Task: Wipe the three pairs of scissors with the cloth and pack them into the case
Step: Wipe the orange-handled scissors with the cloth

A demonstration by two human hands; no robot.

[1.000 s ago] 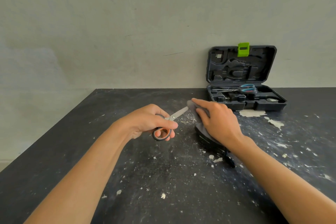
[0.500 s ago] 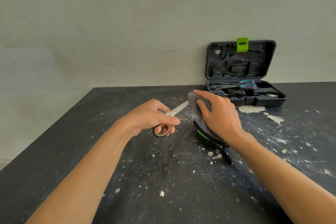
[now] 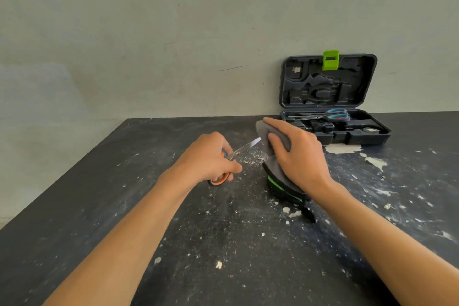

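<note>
My left hand (image 3: pixel 208 159) grips the orange-and-grey handles of a pair of scissors (image 3: pixel 244 148), blades pointing up and right. My right hand (image 3: pixel 295 156) pinches a grey cloth (image 3: pixel 273 131) folded around the blade tips. Part of the cloth hangs below my palm over a black object with green stripes (image 3: pixel 280 187) lying on the table. At the back right stands the open dark case (image 3: pixel 357 136), lid upright against the wall with a green latch (image 3: pixel 330 59). Blue-handled scissors (image 3: pixel 332 114) lie in its lower half.
The black table (image 3: pixel 124 206) is speckled with white paint chips and crumbs, with bigger flakes (image 3: pixel 344 148) in front of the case. A grey wall rises right behind the table. The table's left edge runs diagonally from back centre to front left.
My right hand with the cloth has slid outward along the blades toward their tips. My left hand keeps its hold on the handles. The view has tilted slightly.
</note>
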